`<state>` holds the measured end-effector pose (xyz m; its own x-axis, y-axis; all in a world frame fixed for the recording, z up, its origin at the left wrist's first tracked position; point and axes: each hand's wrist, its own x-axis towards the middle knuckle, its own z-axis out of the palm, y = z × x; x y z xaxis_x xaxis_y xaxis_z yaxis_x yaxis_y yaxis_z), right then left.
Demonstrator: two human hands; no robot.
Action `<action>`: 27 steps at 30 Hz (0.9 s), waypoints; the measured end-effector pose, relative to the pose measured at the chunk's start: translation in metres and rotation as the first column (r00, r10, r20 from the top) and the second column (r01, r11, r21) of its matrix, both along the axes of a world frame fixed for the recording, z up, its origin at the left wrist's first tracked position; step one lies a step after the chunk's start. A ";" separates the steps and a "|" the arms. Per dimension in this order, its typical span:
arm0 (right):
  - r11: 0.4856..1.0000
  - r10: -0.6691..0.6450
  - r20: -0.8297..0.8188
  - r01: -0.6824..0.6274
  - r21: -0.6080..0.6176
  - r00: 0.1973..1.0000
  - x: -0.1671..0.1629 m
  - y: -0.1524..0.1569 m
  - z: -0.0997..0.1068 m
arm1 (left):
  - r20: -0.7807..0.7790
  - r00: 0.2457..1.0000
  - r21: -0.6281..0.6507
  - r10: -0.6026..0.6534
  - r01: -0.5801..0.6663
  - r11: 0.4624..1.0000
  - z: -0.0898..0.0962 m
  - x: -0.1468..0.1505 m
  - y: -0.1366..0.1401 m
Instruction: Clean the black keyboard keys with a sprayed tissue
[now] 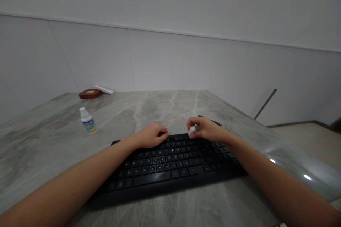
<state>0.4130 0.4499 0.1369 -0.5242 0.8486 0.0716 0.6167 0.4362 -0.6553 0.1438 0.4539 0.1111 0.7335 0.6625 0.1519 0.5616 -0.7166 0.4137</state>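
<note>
A black keyboard (165, 181) lies on the grey marbled table in front of me, its keys facing up. My left hand (153, 135) rests on its far edge, fingers curled over the rim and thumb near the top row. Pinched between the thumb and fingers of my right hand (204, 127) is a small white wad (192, 131), perhaps tissue or cotton. It is at the keyboard's upper edge, right of the middle. My right wrist and forearm cover part of the number pad, and my left forearm hides the left-side keys.
A white-capped spray bottle (89, 123) with a blue and yellow label stands on the left. Farther back are a reddish-brown box (90, 94) and a white strip (104, 89) by the wall. A thin dark object (210, 120) lies behind my right hand.
</note>
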 end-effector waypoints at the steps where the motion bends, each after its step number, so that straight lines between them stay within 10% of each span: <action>1: 1.000 0.010 0.012 -0.010 0.004 1.000 0.000 -0.001 0.002 | 0.001 1.000 0.000 0.002 -0.002 1.000 0.000 0.000 0.000; 27: 0.989 0.008 0.171 -0.033 0.142 0.985 0.000 0.000 0.003 | 0.010 1.000 -0.001 -0.011 0.011 1.000 -0.001 0.000 0.001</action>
<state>0.4134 0.4498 0.1395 -0.5561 0.8250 0.1003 0.7035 0.5315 -0.4718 0.1437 0.4552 0.1099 0.7393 0.6543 0.1589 0.5491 -0.7224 0.4202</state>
